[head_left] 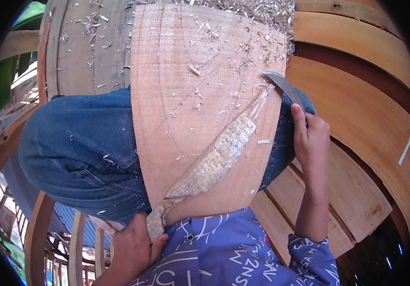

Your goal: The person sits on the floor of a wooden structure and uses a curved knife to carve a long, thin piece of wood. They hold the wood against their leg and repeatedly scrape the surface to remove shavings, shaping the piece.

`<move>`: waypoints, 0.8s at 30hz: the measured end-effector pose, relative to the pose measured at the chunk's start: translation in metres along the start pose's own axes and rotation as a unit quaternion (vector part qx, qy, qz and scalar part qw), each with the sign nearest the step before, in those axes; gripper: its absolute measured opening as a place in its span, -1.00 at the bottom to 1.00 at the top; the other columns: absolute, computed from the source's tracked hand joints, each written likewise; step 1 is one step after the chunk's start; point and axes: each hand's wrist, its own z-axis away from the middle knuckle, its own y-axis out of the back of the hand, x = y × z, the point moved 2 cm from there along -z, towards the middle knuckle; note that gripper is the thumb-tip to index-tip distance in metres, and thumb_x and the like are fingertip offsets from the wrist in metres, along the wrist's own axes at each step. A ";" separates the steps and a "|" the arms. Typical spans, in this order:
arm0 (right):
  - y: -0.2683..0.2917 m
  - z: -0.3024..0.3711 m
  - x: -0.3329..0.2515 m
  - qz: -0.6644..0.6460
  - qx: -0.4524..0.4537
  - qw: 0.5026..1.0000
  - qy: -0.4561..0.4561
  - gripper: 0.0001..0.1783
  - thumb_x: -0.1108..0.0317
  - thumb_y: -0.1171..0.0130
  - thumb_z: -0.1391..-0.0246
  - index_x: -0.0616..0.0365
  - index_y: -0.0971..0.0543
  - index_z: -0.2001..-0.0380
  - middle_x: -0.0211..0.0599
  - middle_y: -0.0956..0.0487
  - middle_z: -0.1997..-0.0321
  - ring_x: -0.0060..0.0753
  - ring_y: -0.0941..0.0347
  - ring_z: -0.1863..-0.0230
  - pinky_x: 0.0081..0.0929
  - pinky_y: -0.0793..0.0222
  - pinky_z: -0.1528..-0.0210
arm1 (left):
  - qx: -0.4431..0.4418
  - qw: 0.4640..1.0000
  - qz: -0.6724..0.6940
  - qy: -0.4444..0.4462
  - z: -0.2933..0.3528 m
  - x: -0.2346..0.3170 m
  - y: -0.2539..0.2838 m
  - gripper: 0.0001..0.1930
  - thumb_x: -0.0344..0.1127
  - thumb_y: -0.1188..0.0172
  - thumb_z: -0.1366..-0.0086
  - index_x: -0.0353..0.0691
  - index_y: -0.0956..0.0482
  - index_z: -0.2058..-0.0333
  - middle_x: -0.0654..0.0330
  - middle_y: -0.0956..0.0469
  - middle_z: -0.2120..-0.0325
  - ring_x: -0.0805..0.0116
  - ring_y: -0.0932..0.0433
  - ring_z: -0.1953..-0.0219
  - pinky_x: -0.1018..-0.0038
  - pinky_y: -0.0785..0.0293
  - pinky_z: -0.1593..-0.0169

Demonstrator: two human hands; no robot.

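Note:
My left hand is closed around the lower end of a long, rough, bark-covered piece of wood. The piece is broad in the middle, narrows at both ends and lies slantwise over a wide pale-brown board on my lap. Its thin, paler far tip points up and right. My right hand grips a knife with a curved grey blade, thumb near the blade's base. The blade hovers or rests by the board's right edge, close to the thin tip; contact cannot be made out. The knife's handle is hidden in my fist.
Curled wood shavings pile up beyond the board, and smaller chips dot it. My jeans-covered legs are folded under it. Wooden planks stand on the right, with a plank floor at far left and a wooden railing at near left.

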 end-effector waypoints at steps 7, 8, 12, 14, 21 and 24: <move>-0.005 0.043 -0.014 -0.057 -0.068 0.987 0.136 -0.39 -0.05 -0.12 -0.17 0.35 -0.50 0.65 0.16 -0.38 0.71 0.22 -0.38 0.62 -0.12 -0.29 0.53 | -0.004 0.999 -0.044 -0.009 0.000 -0.002 -0.003 -0.43 0.02 -0.22 -0.19 -0.46 -0.31 0.17 -0.09 -0.48 0.54 -0.04 -0.55 0.54 0.20 -0.40 0.54; -0.006 0.036 -0.011 -0.044 -0.057 0.990 0.120 -0.37 -0.06 -0.11 -0.18 0.36 -0.48 0.67 0.17 -0.37 0.71 0.23 -0.37 0.62 -0.12 -0.28 0.53 | 0.003 0.999 -0.045 -0.011 0.001 -0.002 -0.005 -0.43 0.02 -0.23 -0.19 -0.46 -0.31 0.17 -0.09 -0.48 0.54 -0.03 -0.55 0.54 0.20 -0.40 0.54; 0.002 0.007 0.012 -0.007 0.005 1.000 0.026 -0.33 -0.07 -0.08 -0.20 0.39 -0.46 0.69 0.19 -0.36 0.72 0.24 -0.36 0.62 -0.14 -0.27 0.54 | 0.006 0.998 -0.051 -0.019 0.002 -0.003 -0.004 -0.44 0.00 -0.24 -0.18 -0.45 -0.32 0.18 -0.09 -0.49 0.53 -0.02 -0.56 0.54 0.20 -0.41 0.54; 0.013 -0.005 0.015 0.010 0.017 1.000 -0.011 -0.32 -0.07 -0.07 -0.21 0.41 -0.46 0.69 0.20 -0.35 0.72 0.23 -0.35 0.63 -0.15 -0.27 0.55 | 0.007 0.999 -0.052 -0.013 0.002 -0.003 -0.003 -0.44 0.01 -0.25 -0.18 -0.45 -0.32 0.18 -0.09 -0.49 0.53 -0.02 -0.56 0.54 0.20 -0.41 0.55; -0.008 0.036 -0.009 -0.044 -0.105 0.988 0.104 -0.37 -0.07 -0.18 -0.11 0.34 -0.48 0.72 0.14 -0.38 0.72 0.18 -0.39 0.63 -0.15 -0.27 0.58 | 0.024 0.997 -0.079 -0.011 0.000 0.003 -0.006 -0.42 0.05 -0.26 -0.17 -0.43 -0.34 0.20 -0.07 -0.48 0.54 0.00 -0.54 0.56 0.21 -0.40 0.56; -0.005 0.029 -0.012 -0.003 -0.091 0.990 0.111 -0.38 -0.07 -0.18 -0.10 0.35 -0.50 0.70 0.13 -0.40 0.72 0.19 -0.40 0.63 -0.13 -0.28 0.57 | 0.026 0.997 -0.077 -0.015 -0.001 0.003 -0.007 -0.42 0.06 -0.26 -0.17 -0.42 -0.34 0.22 -0.07 -0.48 0.54 -0.01 -0.53 0.58 0.21 -0.41 0.56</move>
